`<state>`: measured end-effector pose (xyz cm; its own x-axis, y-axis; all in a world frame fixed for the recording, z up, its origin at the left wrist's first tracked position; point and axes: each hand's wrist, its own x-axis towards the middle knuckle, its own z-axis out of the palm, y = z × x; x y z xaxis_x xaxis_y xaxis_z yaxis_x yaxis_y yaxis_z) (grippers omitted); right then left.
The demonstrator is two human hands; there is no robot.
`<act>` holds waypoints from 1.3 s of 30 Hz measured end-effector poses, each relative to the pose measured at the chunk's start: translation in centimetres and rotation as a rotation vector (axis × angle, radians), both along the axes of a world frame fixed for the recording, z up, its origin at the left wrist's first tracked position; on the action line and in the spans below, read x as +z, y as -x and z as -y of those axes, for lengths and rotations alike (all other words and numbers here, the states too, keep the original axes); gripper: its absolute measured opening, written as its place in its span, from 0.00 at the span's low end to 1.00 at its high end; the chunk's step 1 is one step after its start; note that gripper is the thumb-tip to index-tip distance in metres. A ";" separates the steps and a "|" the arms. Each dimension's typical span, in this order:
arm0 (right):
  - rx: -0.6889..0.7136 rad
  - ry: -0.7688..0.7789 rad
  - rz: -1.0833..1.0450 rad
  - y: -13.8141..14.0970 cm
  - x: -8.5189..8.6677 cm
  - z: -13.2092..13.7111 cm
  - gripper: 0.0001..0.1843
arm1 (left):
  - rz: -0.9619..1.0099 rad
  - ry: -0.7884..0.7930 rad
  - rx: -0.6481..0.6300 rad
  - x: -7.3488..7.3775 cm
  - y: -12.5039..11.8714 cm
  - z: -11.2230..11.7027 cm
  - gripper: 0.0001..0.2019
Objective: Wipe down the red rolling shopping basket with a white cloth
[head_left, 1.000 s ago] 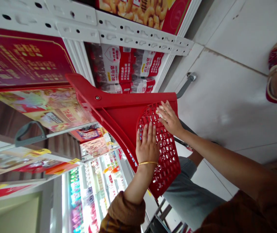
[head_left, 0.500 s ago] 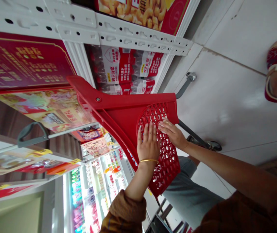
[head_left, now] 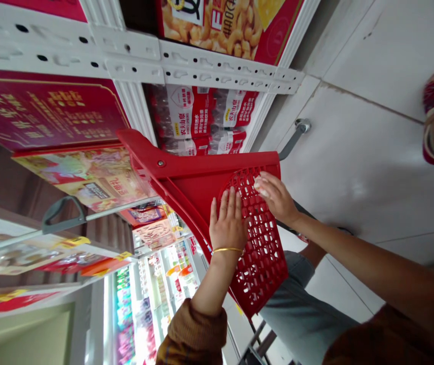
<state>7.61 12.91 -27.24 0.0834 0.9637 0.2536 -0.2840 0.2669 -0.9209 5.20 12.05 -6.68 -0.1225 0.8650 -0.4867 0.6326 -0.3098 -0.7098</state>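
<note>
Supermarket shelving fills the view: a white metal shelf rail (head_left: 202, 66) runs above shrink-wrapped water bottles (head_left: 202, 119), with a cashew box (head_left: 217, 30) over it and tiled floor (head_left: 354, 167) to one side. Our red plastic shopping basket (head_left: 209, 175) stands just below the bottles, its lattice side toward us. Our left hand (head_left: 228, 225), wearing a gold bangle (head_left: 227, 249), lies flat on the lattice, fingers (head_left: 226, 203) spread apart. Our right hand (head_left: 276, 197) rests just beside it, fingers (head_left: 266, 182) together over something pale, too blurred to tell.
</note>
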 end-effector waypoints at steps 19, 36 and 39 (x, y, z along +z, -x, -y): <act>0.090 -0.011 -0.092 1.9 0.3 0.1 0.25 | 0.015 -0.009 0.016 -0.1 0.4 -0.4 0.31; 0.052 -0.077 -0.013 -1.1 1.8 -0.8 0.20 | -0.015 0.042 -0.005 1.6 0.1 0.0 0.27; 0.027 0.048 0.012 -0.5 2.1 -3.8 0.20 | 0.003 0.006 -0.013 1.8 0.0 0.3 0.27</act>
<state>8.12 16.74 -25.15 0.0541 0.9767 0.2077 -0.2792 0.2145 -0.9360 5.18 11.75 -4.84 -0.1097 0.8634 -0.4924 0.6305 -0.3225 -0.7060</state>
